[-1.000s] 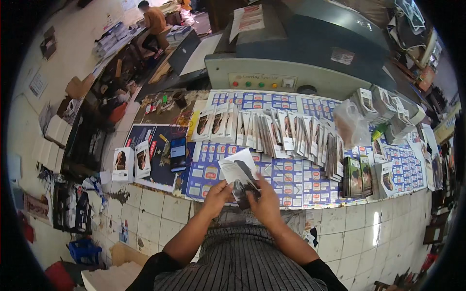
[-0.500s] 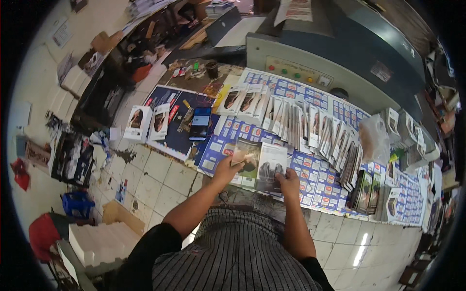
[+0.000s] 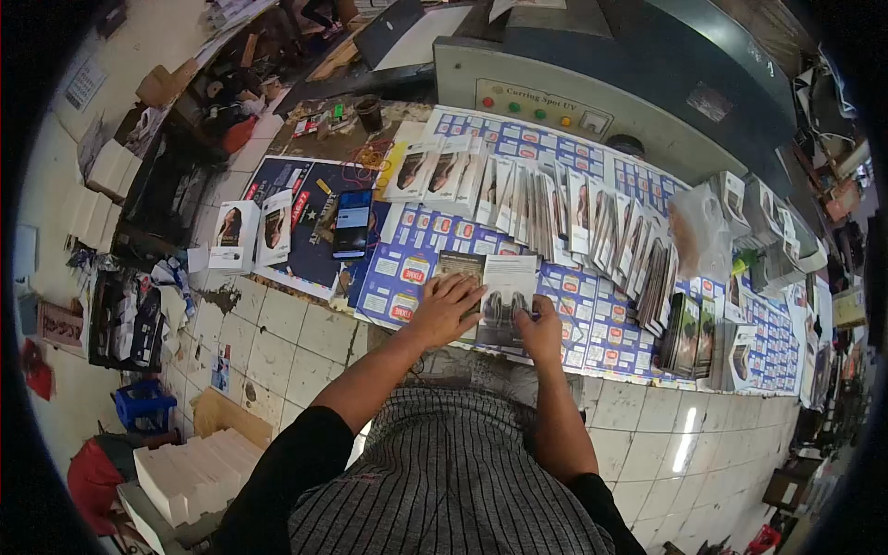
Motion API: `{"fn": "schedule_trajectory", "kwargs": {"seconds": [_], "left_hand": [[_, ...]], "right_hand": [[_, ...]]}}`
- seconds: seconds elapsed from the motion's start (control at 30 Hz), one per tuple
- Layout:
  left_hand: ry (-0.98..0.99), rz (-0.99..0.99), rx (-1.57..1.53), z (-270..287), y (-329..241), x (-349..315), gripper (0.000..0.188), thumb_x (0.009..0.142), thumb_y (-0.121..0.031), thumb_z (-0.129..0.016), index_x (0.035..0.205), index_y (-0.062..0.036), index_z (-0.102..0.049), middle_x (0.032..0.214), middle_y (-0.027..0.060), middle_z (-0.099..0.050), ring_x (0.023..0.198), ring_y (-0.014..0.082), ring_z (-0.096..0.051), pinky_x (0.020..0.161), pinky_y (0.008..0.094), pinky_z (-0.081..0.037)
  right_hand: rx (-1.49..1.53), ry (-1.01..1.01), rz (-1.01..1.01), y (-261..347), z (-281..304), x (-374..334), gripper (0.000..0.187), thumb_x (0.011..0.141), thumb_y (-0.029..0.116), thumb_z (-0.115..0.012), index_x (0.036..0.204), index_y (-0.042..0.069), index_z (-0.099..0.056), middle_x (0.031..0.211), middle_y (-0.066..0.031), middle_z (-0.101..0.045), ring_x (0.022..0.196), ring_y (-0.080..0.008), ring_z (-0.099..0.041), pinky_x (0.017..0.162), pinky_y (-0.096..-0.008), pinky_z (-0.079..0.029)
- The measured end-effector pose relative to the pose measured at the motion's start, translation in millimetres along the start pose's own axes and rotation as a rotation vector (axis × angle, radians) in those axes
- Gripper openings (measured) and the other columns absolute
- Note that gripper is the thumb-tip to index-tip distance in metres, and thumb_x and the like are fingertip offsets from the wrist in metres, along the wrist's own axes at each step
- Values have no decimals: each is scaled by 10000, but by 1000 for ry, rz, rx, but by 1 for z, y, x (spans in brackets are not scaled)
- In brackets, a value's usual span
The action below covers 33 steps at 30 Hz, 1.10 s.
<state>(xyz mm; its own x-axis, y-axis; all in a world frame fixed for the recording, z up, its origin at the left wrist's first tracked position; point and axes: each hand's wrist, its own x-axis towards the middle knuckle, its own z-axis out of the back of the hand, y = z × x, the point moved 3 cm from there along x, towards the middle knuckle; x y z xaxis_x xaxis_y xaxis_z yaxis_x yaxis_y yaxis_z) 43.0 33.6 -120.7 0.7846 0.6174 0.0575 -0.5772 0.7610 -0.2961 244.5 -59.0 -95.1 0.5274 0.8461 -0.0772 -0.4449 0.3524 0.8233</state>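
Note:
An opened folded leaflet (image 3: pixel 511 272) lies in front of me on a table covered with blue printed sheets (image 3: pixel 402 268). Its right panel is pale at the top, with a dark picture below. My left hand (image 3: pixel 446 313) rests flat over the left panel, fingers spread, hiding most of it. At the right panel's edge, my right hand (image 3: pixel 541 329) grips the leaflet, thumb on top and the other fingers curled. Beyond it, a long overlapping row of similar leaflets (image 3: pixel 555 213) fans to the right.
A phone (image 3: pixel 353 222) and two small leaflet piles (image 3: pixel 233 239) lie to the left. A dark cup (image 3: pixel 369 116) stands farther back. A clear plastic bag (image 3: pixel 700 231) and more leaflet stacks (image 3: pixel 689 338) are on the right. A grey machine (image 3: pixel 536 79) borders the far side.
My left hand has gone from holding the left panel's edge to lying spread across that panel. The leaflet looks flatter on the table. My right hand stays at its right edge.

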Motion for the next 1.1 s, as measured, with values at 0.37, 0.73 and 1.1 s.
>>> {"fn": "schedule_trajectory", "kwargs": {"seconds": [0.37, 0.73, 1.1], "left_hand": [[-84, -38, 49, 8, -7, 1, 577, 971, -471, -532, 1479, -208, -453, 1537, 90, -384, 1432, 284, -313, 1151, 551, -205], [-59, 11, -398, 19, 52, -15, 592, 875, -311, -679, 1409, -114, -516, 1533, 132, -404, 1461, 325, -283, 1171, 514, -222], [66, 121, -54, 30, 72, -31, 503, 1031, -298, -489, 1505, -140, -423, 1602, 36, -341, 1508, 268, -209, 1182, 466, -187]], "right_hand": [[763, 416, -320, 3, -12, 8, 528, 1022, 455, -488, 1303, 22, -599, 1080, -113, -665, 953, -199, -629, 814, -334, -490], [-308, 178, 696, 28, -45, 7, 501, 943, 315, -631, 1366, 61, -551, 1459, -238, -432, 1305, -431, -444, 1097, -499, -371], [-470, 287, 770, 40, -79, 7, 625, 945, 368, -600, 1443, 19, -457, 1545, -175, -372, 1463, -347, -295, 1183, -514, -248]]}}
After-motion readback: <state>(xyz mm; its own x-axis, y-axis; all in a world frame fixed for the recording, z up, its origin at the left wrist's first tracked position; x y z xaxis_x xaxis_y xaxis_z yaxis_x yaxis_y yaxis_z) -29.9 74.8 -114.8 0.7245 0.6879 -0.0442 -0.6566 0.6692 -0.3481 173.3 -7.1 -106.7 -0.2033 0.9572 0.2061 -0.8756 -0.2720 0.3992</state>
